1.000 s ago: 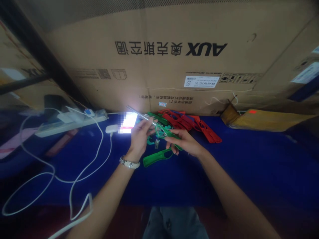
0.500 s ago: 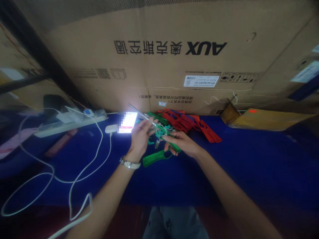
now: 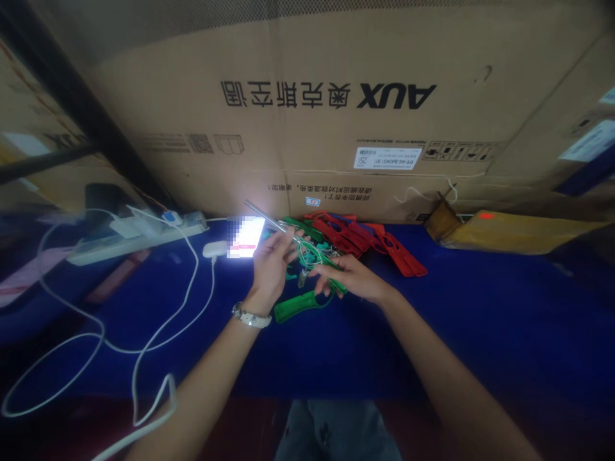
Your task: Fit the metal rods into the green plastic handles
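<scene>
My left hand (image 3: pixel 275 259) is closed around a slim silvery metal rod (image 3: pixel 264 215), which slants up and to the left. Between my hands is a green plastic piece with a ring-shaped end (image 3: pixel 311 252), and my right hand (image 3: pixel 353 275) grips its flat handle part. A second green plastic piece (image 3: pixel 295 306) lies on the blue table just below my fingers. Under and behind my hands is a heap of small green and clear parts, too jumbled to tell apart. Several red plastic pieces (image 3: pixel 341 232) with round openings are piled behind my right hand.
A lit phone screen (image 3: pixel 247 237) stands left of my left hand. White cables (image 3: pixel 192 282) loop over the left side from a power strip (image 3: pixel 139 237). A yellow packet (image 3: pixel 509 232) lies at the right. A big cardboard sheet (image 3: pixel 307 57) walls off the back.
Both hands stay almost in place. The rod's far end has shifted slightly left, and the green piece in my right hand has tilted a little.
</scene>
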`<state>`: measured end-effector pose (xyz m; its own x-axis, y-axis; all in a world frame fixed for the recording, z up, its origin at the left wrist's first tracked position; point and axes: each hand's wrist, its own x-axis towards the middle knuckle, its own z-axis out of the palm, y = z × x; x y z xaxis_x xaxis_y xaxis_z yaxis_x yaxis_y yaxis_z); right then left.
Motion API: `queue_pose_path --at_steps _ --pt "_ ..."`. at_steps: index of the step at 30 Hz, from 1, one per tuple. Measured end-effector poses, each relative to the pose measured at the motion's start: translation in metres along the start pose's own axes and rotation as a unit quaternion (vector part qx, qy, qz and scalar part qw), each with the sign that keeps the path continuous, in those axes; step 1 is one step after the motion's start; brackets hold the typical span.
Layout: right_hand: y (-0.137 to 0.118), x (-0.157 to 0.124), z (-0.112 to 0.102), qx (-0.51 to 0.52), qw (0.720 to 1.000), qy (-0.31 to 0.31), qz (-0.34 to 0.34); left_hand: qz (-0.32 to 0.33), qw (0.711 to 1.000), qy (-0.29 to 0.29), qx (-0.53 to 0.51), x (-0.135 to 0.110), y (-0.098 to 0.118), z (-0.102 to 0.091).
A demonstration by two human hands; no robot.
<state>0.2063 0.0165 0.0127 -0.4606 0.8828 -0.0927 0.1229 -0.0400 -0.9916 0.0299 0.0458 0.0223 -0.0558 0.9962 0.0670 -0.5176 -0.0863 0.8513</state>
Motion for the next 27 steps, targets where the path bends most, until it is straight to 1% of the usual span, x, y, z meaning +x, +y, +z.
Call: queue_pose_path --at_steps 4,11,21,27 --pt "0.0042 0.0028 0.0032 0.004 1.000 0.008 -0.005 -0.008 1.000 0.003 0.007 0.0002 -0.0002 -0.0003" --pt "0.0046 0.0021 0.0074 -0.020 0.999 0.028 -0.014 -0.011 1.000 0.002 0.016 0.0007 -0.0003 -0.0013" --pt "0.0045 0.0009 0.0033 -0.001 1.000 -0.016 -0.001 -0.009 1.000 0.010 0.024 0.0005 -0.0006 -0.0010" --pt "-0.0047 -0.0057 0.0000 0.001 0.999 -0.034 -0.027 -0.004 1.000 0.022 0.011 0.0024 0.0015 -0.0025"
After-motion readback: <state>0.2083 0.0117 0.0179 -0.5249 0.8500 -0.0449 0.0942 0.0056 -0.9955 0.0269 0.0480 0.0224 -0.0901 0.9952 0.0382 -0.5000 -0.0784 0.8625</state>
